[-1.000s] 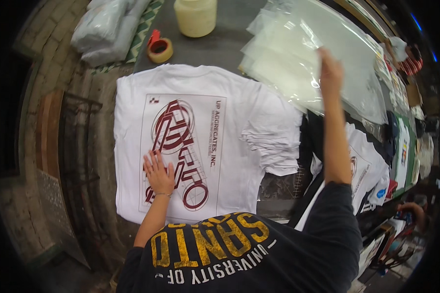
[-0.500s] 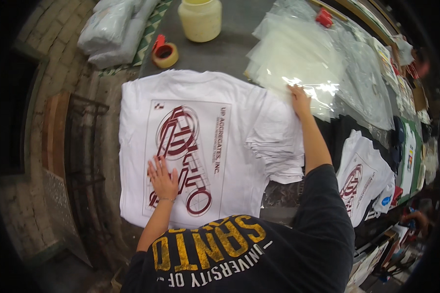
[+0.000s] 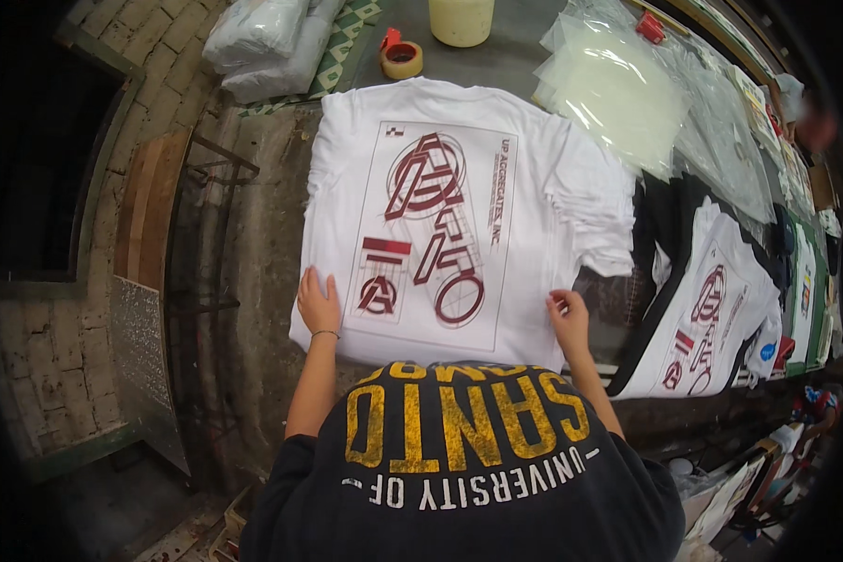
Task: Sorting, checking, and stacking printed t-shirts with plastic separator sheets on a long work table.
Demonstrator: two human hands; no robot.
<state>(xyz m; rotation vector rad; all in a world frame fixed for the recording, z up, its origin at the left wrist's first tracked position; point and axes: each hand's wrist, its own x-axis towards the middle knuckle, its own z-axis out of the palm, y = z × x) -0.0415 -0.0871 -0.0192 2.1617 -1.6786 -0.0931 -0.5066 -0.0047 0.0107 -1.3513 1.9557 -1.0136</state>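
Your left hand (image 3: 318,304) lies flat on the white T-shirt (image 3: 459,225), at its near left corner, with the fingers (image 3: 307,281) spread and released; they clamp nothing. Your right hand (image 3: 569,318) is at the near right corner of the same T-shirt, with the fingers (image 3: 560,300) curled onto the hem. You cannot tell from this view whether they pinch the fabric or only press on it.

The T-shirt lies spread flat on the grey worktop (image 3: 515,56), print side up, showing a dark red graphic (image 3: 431,229) inside a thin rectangular outline. Its right sleeve rests on the top of a stack of folded white garments (image 3: 599,215).

Positions relative to the T-shirt:
- Beyond its collar edge: a roll of tape (image 3: 402,60) and a cream plastic container (image 3: 461,19).
- Beyond its far right: a pile of clear plastic bags (image 3: 618,94).
- To its right: a second white shirt with a red print (image 3: 712,309), lying on dark fabric.
- Beyond its far left: bagged white bundles (image 3: 262,42) on a green patterned cloth.
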